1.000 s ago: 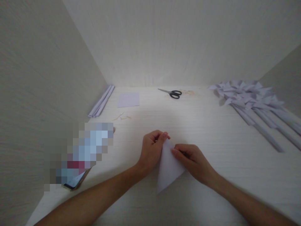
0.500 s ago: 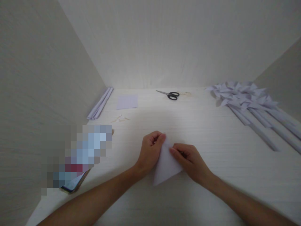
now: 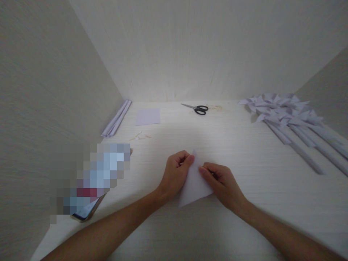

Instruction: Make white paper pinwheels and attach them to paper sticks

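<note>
Your left hand [image 3: 176, 173] pinches the top corner of the folded paper triangle [image 3: 193, 183], which lies flat on the table [image 3: 244, 163] near its front edge, centre; your right hand [image 3: 221, 183] grips the right edge. Keep both layers aligned at the tip, then press the crease outward from it.

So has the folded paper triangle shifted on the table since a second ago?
Barely. The folded paper triangle sits in the same spot below the scissors, between both hands; only its lower tip has drawn in slightly toward them.
</note>
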Action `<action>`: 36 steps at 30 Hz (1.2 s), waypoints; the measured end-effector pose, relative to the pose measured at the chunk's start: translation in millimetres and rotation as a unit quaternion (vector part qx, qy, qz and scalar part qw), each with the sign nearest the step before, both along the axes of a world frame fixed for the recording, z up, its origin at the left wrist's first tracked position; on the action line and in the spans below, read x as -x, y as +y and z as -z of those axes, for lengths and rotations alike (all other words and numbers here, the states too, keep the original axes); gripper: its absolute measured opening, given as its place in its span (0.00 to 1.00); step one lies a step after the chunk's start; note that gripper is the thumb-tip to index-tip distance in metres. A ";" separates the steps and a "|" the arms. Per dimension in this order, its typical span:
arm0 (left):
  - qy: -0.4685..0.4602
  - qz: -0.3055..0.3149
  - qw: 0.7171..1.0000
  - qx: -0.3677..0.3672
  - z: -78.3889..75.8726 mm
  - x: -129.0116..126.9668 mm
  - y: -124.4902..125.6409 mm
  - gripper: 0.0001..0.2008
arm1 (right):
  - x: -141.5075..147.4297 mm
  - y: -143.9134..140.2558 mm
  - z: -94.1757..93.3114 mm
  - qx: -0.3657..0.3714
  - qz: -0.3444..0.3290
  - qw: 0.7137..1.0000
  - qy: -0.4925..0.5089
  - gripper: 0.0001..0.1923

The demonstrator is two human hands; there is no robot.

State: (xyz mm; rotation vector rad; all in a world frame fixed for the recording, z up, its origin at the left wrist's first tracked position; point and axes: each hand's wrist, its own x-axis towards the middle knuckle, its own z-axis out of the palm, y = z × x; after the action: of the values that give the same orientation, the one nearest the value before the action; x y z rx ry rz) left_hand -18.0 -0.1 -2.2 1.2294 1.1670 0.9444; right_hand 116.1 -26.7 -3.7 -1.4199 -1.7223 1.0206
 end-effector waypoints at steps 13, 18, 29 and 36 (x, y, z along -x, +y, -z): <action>0.009 0.025 1.000 -0.007 1.3 -0.1 0.9 0.15 | -1.7 0.8 -0.1 0.006 0.050 0.998 0.041 0.16; 0.019 0.018 1.000 -0.010 -0.8 -0.6 -0.2 0.14 | -0.1 0.1 -0.6 0.005 0.051 0.997 0.050 0.16; 0.017 0.046 0.999 -0.009 -2.5 -0.2 0.5 0.15 | -5.6 1.9 -2.3 -0.002 0.092 0.991 0.093 0.16; 0.045 0.049 0.997 -0.034 -2.3 1.3 -0.2 0.15 | -7.0 5.9 6.2 0.062 0.080 0.978 0.181 0.17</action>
State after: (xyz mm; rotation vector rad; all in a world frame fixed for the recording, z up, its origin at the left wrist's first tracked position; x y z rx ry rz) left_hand -19.3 -0.3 0.1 1.3829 1.1414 0.8680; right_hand 123.1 -20.8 -9.9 -1.3256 -1.2826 1.2269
